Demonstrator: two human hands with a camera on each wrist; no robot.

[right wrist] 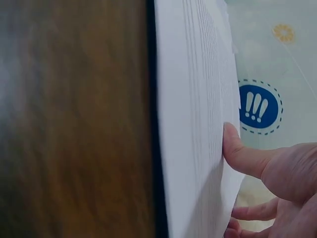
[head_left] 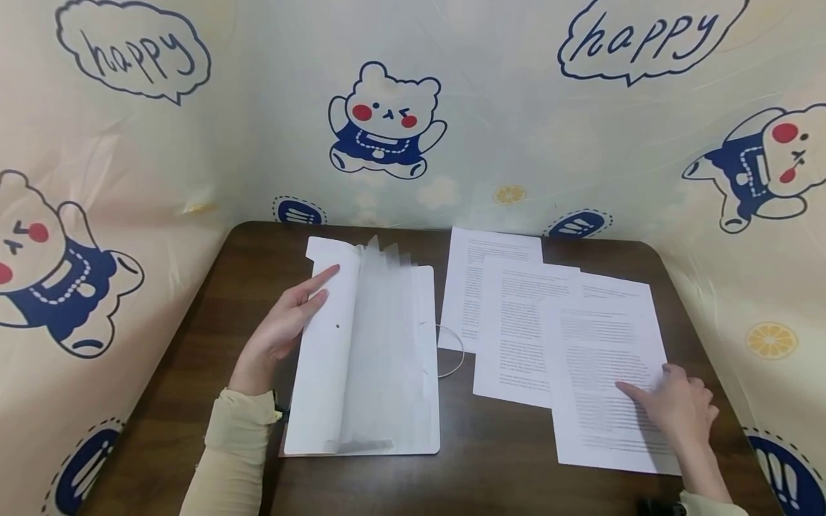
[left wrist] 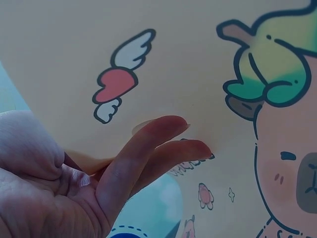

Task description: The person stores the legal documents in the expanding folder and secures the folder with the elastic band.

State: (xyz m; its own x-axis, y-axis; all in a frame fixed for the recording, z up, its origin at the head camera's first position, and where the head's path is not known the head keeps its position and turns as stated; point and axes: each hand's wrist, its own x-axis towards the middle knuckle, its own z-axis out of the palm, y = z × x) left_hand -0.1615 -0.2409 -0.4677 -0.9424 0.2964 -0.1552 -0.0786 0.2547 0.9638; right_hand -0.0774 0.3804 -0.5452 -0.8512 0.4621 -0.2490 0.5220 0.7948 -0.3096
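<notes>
A document folder lies opened in the head view, with its white front cover [head_left: 319,387] lifted on the left and clear plastic sleeves [head_left: 381,358] inside. My left hand [head_left: 284,322] holds that cover by its left edge, thumb on the inner face. In the left wrist view, fingers [left wrist: 143,148] lie against the outer face, which carries a cartoon animal [left wrist: 277,173] and a winged heart [left wrist: 116,84]. On the right, my right hand [head_left: 682,408] pinches the right edge of a printed sheet [head_left: 594,408]. The thumb [right wrist: 242,153] rests on its printed side.
More printed sheets [head_left: 516,322] overlap between the folder and the right hand, one [head_left: 493,251] farther back. A thin pale elastic loop [head_left: 462,351] sticks out from the folder's right side. The dark wooden table [head_left: 477,459] is bordered by a cartoon-printed curtain [head_left: 490,122].
</notes>
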